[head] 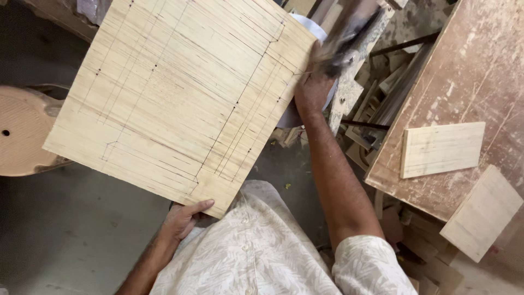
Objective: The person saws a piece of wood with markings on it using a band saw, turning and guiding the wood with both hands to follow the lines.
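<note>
A large pale plywood board (180, 93) marked with pencil lines and small dots is held up in front of me, tilted. My left hand (183, 218) grips its near lower corner, thumb on top. My right hand (312, 90) is at the board's right edge, fingers closed around a dark, motion-blurred tool (349, 35) that reaches up and to the right. What kind of tool it is cannot be made out.
A worn brown workbench (464, 71) on the right carries a small pale board (442, 148); another pale board (481, 213) hangs over its near edge. Wood offcuts (376, 109) fill the gap beside it. A round wooden stool (24, 131) stands at left on the grey floor.
</note>
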